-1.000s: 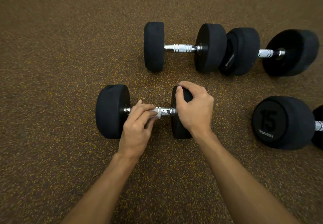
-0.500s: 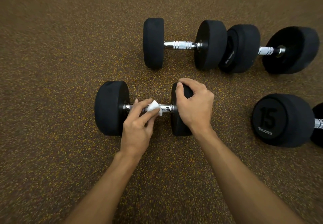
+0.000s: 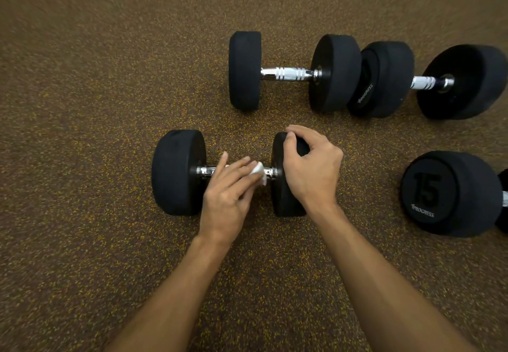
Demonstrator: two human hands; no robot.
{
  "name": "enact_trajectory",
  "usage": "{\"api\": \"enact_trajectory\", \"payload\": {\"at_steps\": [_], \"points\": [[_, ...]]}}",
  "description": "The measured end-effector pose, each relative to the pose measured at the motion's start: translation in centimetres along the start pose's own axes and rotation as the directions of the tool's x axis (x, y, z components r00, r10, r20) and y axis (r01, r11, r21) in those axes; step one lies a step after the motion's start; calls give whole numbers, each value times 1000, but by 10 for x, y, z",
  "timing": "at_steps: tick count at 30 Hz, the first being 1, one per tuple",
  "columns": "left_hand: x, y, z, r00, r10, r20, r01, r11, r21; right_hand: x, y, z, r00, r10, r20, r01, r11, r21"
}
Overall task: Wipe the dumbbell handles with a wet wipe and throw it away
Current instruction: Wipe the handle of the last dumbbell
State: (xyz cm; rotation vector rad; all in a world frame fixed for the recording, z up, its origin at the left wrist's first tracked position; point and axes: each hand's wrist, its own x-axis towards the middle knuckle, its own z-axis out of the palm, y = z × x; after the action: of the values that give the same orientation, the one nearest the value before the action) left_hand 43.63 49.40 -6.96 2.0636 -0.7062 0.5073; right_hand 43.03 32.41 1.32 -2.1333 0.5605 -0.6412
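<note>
A black dumbbell [image 3: 178, 173] with a chrome handle [image 3: 206, 171] lies on the floor in front of me. My left hand [image 3: 228, 197] presses a small white wet wipe [image 3: 258, 171] onto the right part of that handle, fingers stretched over the bar. My right hand [image 3: 310, 170] grips the top of the dumbbell's right weight [image 3: 286, 203]. Most of the handle is hidden under my left fingers.
Two more black dumbbells lie end to end further back, one in the middle [image 3: 288, 74] and one at the right [image 3: 423, 82]. Another dumbbell marked 15 [image 3: 450, 195] sits at the right edge. The floor is brown speckled rubber [image 3: 82, 159].
My left hand has slid the wipe to the right along the handle and its fingers have flattened out. My right hand stays on the right weight.
</note>
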Motion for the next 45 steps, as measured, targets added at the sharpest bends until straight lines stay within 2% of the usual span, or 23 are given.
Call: {"api": "enact_trajectory", "payload": {"at_steps": [8, 11, 14, 17, 21, 23, 26, 31, 35, 37, 41, 45], "points": [[6, 11, 16, 997, 15, 72, -12, 999, -46, 0, 2, 1, 1000, -12, -14, 12, 1000, 16], [17, 16, 8, 989, -50, 140, 46, 998, 34, 1, 2, 1, 1000, -7, -12, 7, 1000, 19], [32, 23, 4, 957, -189, 220, 160, 977, 143, 1, 1, 1, 1000, 2, -6, -2, 1000, 19], [43, 23, 7, 938, -267, 221, 221, 952, 212, 1, -1, 0, 1000, 2, -6, -2, 1000, 25], [38, 22, 5, 965, -114, 235, 100, 993, 70, 0, 0, 0, 1000, 2, -18, -1, 1000, 29], [39, 21, 3, 960, -143, 242, 143, 990, 17, -1, 1, 0, 1000, -2, -23, 2, 999, 35], [48, 21, 3, 932, -243, 270, 239, 970, 46, -1, 1, 0, 1000, -11, -16, 11, 999, 34], [39, 22, 2, 952, -114, 284, 132, 990, -44, -1, 1, 1, 999, -14, -31, 15, 999, 36], [42, 16, -1, 940, -167, 296, 173, 985, 5, -1, -1, 0, 1000, -7, -16, 8, 999, 37], [41, 15, -3, 937, -142, 318, 153, 988, -11, 0, -2, -1, 1000, -3, -11, 3, 999, 34], [29, 6, -9, 975, 17, 221, -17, 1000, -3, -1, -1, 0, 1000, -13, -19, 14, 999, 36], [11, -5, -16, 997, 39, 67, -40, 999, 7, -1, 0, 0, 999, -21, -28, 22, 999, 31]]}}
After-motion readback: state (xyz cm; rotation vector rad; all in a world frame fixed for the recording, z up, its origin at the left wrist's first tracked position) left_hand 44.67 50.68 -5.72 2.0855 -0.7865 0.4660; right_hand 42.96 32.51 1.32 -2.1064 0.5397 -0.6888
